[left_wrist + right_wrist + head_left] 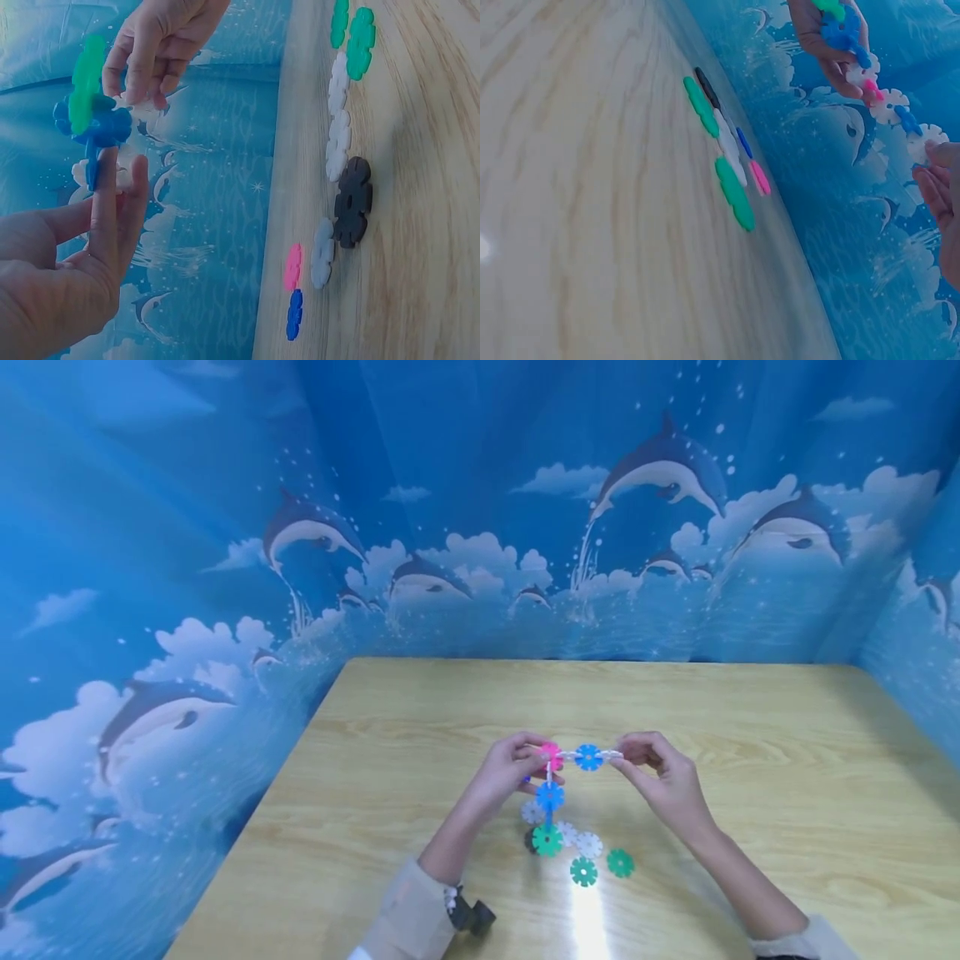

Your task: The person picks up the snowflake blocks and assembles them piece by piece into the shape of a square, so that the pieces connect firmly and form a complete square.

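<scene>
Gently does it: chain (588, 757) held above the desk (420, 760).
Left hand (512, 768) grips near the pink disc (552, 753), right hand (669, 781) pinches the white end disc (924, 140); pinching close to the slots should limit twisting.

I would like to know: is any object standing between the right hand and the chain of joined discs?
Nothing visible does. The right hand pinches the white disc at one end of the chain; the loose discs lie below on the table.
</scene>
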### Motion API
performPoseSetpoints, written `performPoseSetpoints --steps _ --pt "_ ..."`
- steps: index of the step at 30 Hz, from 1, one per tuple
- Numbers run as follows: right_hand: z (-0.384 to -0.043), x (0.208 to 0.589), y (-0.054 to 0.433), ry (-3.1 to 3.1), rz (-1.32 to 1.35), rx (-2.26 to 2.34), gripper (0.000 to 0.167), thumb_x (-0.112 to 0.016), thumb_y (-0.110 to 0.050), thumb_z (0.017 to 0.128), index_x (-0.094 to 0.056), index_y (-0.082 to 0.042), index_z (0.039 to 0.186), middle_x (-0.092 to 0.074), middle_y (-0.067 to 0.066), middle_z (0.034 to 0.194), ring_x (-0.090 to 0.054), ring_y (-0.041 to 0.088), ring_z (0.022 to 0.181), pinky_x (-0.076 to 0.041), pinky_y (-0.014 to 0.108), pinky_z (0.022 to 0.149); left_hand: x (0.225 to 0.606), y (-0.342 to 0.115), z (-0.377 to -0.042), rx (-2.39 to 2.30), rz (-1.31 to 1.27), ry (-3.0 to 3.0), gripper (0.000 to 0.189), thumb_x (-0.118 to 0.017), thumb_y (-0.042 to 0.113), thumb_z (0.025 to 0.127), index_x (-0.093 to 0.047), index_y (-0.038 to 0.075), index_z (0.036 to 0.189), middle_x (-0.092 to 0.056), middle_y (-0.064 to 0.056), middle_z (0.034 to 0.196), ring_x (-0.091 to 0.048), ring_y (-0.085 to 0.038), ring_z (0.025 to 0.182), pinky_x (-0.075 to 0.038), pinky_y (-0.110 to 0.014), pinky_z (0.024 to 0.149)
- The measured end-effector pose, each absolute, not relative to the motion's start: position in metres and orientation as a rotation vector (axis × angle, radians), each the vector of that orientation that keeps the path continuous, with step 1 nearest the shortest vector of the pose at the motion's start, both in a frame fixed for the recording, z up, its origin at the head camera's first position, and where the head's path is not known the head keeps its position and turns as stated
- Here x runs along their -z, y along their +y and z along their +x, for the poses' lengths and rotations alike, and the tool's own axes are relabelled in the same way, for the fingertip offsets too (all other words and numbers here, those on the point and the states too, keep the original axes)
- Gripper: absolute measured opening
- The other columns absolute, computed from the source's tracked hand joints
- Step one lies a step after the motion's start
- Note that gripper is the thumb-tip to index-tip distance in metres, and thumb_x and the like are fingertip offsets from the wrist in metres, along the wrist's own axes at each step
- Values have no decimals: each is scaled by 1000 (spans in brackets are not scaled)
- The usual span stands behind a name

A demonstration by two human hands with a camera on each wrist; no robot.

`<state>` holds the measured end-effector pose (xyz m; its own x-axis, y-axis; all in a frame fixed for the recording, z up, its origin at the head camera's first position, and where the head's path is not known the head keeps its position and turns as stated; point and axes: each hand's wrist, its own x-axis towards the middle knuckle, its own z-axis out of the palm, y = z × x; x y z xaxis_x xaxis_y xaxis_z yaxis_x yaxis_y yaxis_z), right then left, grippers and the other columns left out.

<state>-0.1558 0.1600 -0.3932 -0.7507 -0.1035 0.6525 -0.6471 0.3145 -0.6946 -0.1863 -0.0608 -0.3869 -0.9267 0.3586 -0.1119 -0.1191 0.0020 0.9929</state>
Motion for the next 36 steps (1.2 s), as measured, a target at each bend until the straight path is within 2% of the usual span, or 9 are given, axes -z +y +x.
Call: performPoseSetpoints --steps 6,11,14,20,29,36 --pt "-159 421 176 -2303 471 -1582 16 -67 0 82 -61 1 96 -63 7 85 -59 10 77 -50 17 71 388 -61 -187 -1990 236 1974 27 -55 11 93 -53 0 117 -66 -15 95 -65 -26 82 -55 -33 65" --pt "-155 444 178 -2532 509 -1684 17 -67 -16 85 -63 -3 97 -63 4 89 -59 15 80 -52 24 70 389 -61 -188 -1978 251 1999 28 -56 15 93 -54 1 116 -66 -13 95 -65 -29 85 -55 -32 64" --pt "-155 454 177 -2626 652 -1688 19 -67 -17 84 -64 -6 99 -62 2 92 -58 15 82 -51 26 71 386 -62 -186 -1973 253 2011 29 -56 16 93 -54 0 117 -66 -12 94 -64 -29 85 -55 -32 64" --pt "-152 463 178 -2671 945 -1602 27 -70 -19 82 -63 -7 105 -59 1 91 -54 13 79 -48 25 67 381 -61 -183 -1964 244 2010 27 -54 10 93 -53 -3 117 -64 -19 97 -63 -29 85 -55 -32 66" --pt "-150 471 173 -2736 1007 -1227 37 -73 -37 76 -67 -15 105 -51 -9 90 -45 7 76 -44 23 64 391 -61 -186 -1987 261 1985 28 -56 13 93 -53 -3 116 -65 -16 95 -64 -30 86 -55 -33 66" --pt "-150 470 174 -2742 983 -1308 29 -73 -34 76 -65 -16 97 -53 -8 92 -49 11 82 -46 27 70 391 -59 -186 -1999 257 1961 26 -55 10 92 -53 -3 116 -65 -17 96 -64 -31 88 -55 -34 66"
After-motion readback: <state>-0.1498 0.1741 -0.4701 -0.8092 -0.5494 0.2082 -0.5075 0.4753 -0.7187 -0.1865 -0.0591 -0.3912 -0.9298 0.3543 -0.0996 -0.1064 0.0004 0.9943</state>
